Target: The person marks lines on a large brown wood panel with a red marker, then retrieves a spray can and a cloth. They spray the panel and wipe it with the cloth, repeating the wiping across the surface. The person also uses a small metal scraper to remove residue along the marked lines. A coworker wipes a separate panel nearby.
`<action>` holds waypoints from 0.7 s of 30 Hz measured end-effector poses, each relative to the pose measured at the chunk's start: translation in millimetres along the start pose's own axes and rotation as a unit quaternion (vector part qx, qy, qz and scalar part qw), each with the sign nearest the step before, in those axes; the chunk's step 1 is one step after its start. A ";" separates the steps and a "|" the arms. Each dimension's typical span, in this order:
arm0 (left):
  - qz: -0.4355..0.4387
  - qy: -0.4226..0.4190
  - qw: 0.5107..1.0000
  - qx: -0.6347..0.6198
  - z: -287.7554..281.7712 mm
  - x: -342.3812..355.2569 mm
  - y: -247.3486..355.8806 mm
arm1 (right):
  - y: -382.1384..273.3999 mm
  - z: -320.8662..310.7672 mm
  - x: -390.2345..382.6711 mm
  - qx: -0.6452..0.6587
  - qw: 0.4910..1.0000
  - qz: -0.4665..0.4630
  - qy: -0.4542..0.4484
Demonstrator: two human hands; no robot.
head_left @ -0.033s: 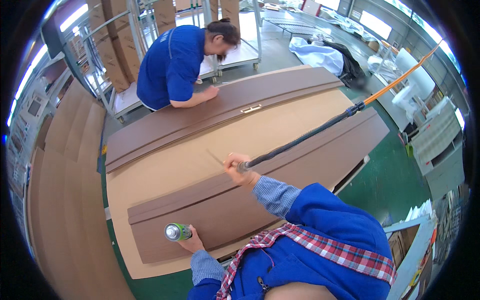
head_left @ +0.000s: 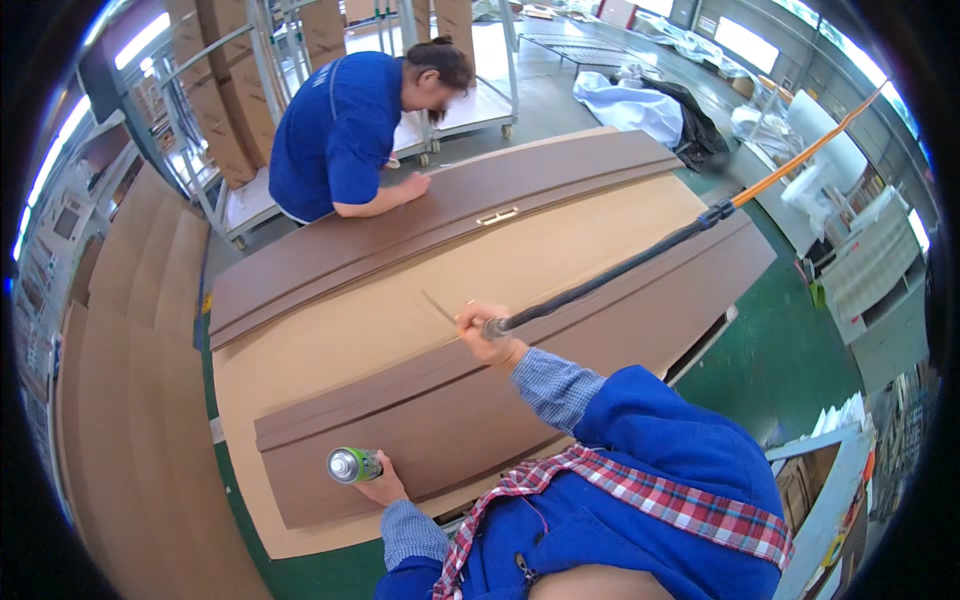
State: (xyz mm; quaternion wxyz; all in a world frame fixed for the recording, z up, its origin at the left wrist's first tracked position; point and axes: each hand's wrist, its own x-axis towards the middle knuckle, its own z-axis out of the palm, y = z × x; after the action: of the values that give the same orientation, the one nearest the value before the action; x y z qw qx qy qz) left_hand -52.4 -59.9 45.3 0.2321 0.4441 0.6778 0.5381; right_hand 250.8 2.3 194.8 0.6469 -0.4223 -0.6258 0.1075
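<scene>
My left hand (head_left: pixel 384 483) is wrapped round a green spray can (head_left: pixel 354 465) with a silver top, above the near brown panel (head_left: pixel 400 440). In my closed right hand (head_left: pixel 492 338) is an air blow gun (head_left: pixel 497 328), mostly hidden by the fingers. Its thin nozzle (head_left: pixel 438 307) points away to the left, over the tan board between the two brown panels. From its handle a dark-sleeved air hose (head_left: pixel 610 272) runs up to the right and becomes orange. The far brown panel (head_left: pixel 440 225) has a pale, slotted fitting (head_left: pixel 498 215) in its edge.
Both panels lie on a large tan board (head_left: pixel 300 375). A co-worker in blue (head_left: pixel 345 130) leans over the far panel with a hand on it. Tall brown cardboard sheets (head_left: pixel 140 400) stand at the left. Wheeled racks (head_left: pixel 250 205) with cartons are behind; a cart (head_left: pixel 825 480) stands at the right.
My right hand has shifted slightly to the right with the blow gun, and its nozzle shows more sharply. My left hand keeps the can in nearly the same place.
</scene>
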 end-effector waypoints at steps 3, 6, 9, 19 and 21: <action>0.022 0.000 1.000 0.006 -0.1 6.0 -12.7 | 10.4 -46.9 -5.2 0.001 0.996 -0.005 0.084; 0.031 0.000 0.997 0.069 3.4 2.5 -11.7 | 2.8 -100.2 -6.1 -0.027 0.980 -0.020 0.194; 0.039 0.000 0.992 0.123 3.5 -3.2 10.5 | -7.9 -157.7 -2.9 -0.057 0.940 -0.051 0.334; 0.060 -0.027 0.992 0.103 10.6 4.8 -13.6 | -104.0 -283.6 -15.5 0.120 0.798 -0.043 0.589; 0.061 -0.018 0.993 0.098 -1.0 6.5 -11.8 | -107.2 -284.3 -23.2 0.126 0.799 0.056 0.585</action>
State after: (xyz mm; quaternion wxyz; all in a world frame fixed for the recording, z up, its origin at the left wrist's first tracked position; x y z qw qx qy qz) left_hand -60.6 -55.2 35.7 0.1663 0.5150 0.6945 0.4741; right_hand 460.6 -196.9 290.9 0.9303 -0.3540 -0.0848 -0.0459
